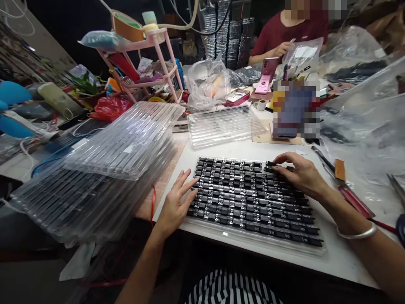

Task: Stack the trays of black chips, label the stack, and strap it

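Black bits (248, 207) fill most of a clear tray (240, 235).

The tray lies on the white table (338, 249) and looks nearly full; the far right spots are partly hidden. There the right hand (295, 171) pinches a bit. The left hand (177, 204) spreads its fingers at the left edge. Tiny pale marks can't be read.

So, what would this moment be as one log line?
clear tray: rows of black parts | left hand: open, at tray's left edge | right hand: pinching black piece
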Demonstrator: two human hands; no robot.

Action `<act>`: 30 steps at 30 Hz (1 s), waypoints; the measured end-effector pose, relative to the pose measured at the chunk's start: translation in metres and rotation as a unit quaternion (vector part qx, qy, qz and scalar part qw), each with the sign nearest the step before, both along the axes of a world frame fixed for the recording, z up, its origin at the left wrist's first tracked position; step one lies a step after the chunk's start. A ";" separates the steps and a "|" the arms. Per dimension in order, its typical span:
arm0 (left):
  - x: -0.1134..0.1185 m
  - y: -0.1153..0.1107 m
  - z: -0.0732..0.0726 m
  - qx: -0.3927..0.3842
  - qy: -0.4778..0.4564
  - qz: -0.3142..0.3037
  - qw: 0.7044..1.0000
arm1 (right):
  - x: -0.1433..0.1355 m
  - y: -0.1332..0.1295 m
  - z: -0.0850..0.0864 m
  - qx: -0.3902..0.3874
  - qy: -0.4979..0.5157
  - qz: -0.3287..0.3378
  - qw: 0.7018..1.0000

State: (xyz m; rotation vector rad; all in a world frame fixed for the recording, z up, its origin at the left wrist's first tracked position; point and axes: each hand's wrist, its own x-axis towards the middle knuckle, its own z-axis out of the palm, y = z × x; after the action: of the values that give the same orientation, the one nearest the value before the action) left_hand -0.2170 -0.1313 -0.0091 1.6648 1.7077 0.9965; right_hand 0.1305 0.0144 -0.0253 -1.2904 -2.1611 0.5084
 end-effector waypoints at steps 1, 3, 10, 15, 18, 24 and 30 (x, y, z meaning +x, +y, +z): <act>0.002 0.003 -0.003 0.006 0.007 -0.002 1.000 | -0.001 -0.001 0.001 -0.002 0.012 -0.009 1.000; 0.003 0.008 -0.010 0.011 0.003 0.000 1.000 | -0.004 -0.002 0.004 -0.005 0.027 -0.015 1.000; -0.001 0.012 -0.027 0.003 -0.029 0.014 0.999 | -0.010 0.000 0.006 -0.050 0.078 -0.010 0.996; -0.001 0.011 -0.026 0.003 -0.026 0.013 1.000 | -0.010 0.000 0.005 -0.018 0.064 -0.015 0.998; -0.002 0.011 -0.027 0.007 -0.030 0.013 0.999 | -0.011 -0.001 0.006 0.008 0.066 -0.029 0.997; -0.003 0.011 -0.028 0.011 -0.034 0.013 0.999 | -0.014 -0.008 0.006 -0.002 0.002 0.046 0.999; -0.003 0.012 -0.028 0.013 -0.033 0.016 0.999 | -0.010 -0.011 0.006 -0.001 -0.075 0.061 0.995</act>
State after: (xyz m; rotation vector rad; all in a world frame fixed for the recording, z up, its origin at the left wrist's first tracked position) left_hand -0.2197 -0.1198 -0.0376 1.6073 1.6906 1.0797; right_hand 0.1202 0.0039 -0.0195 -1.2390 -2.3751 0.4751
